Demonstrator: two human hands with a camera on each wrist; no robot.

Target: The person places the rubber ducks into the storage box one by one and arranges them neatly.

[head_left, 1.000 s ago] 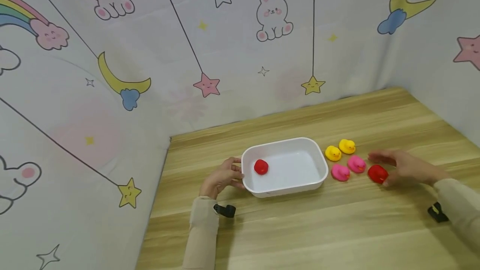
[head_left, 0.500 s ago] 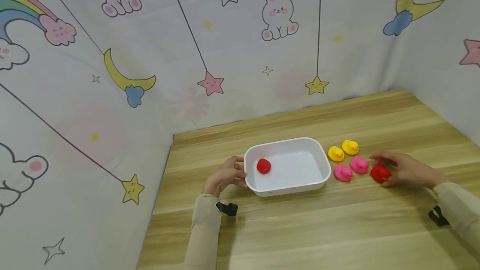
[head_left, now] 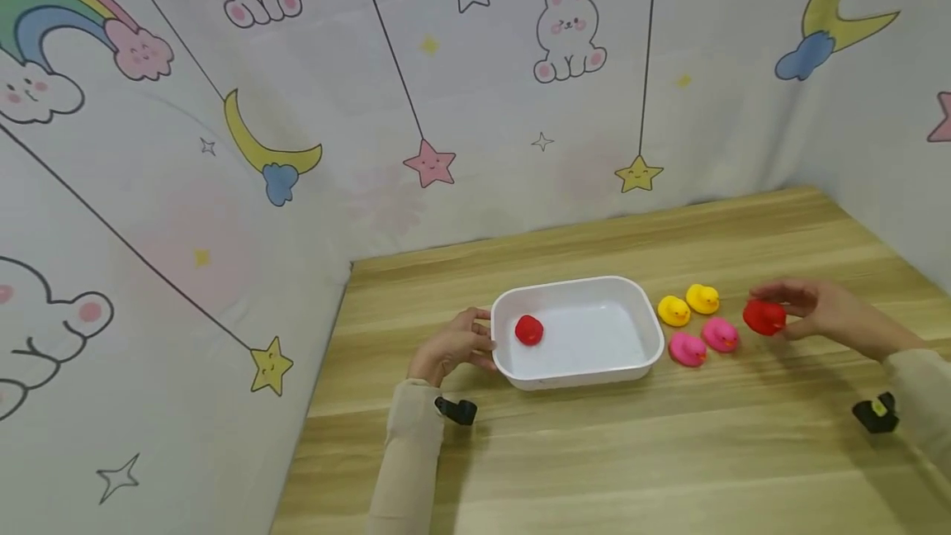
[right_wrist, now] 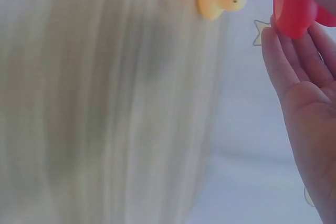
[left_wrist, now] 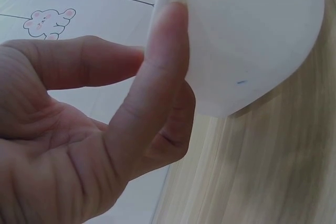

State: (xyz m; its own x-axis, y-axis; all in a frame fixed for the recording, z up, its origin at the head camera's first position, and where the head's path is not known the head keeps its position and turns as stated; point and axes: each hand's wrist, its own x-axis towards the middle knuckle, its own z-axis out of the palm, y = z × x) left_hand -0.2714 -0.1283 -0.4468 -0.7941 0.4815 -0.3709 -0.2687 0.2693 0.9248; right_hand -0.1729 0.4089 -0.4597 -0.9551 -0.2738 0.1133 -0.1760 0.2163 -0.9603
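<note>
My right hand (head_left: 839, 312) holds a red rubber duck (head_left: 765, 316) between thumb and fingers, slightly above the table at the right. Close up in the right wrist view, the red duck's flat underside faces left. At its left end, a white plastic tray (head_left: 579, 374) is held by my left hand (head_left: 456, 347). The left wrist view shows the thumb and a bent finger of that hand (left_wrist: 121, 108) against the tray's outer wall and rim. Inside the tray, toward the left, lies a rounded red toy (head_left: 529, 330), its details too small to tell.
Two pink rubber ducks (head_left: 688, 349) and two yellow rubber ducks (head_left: 674, 311) stand on the wooden table (head_left: 631, 461) between the tray and my right hand. A patterned white cloth (head_left: 490, 106) hangs behind and along the sides.
My right hand has closed round the red duck and lifted it off the table. My left hand stays at the tray. The head view has shifted slightly left.
</note>
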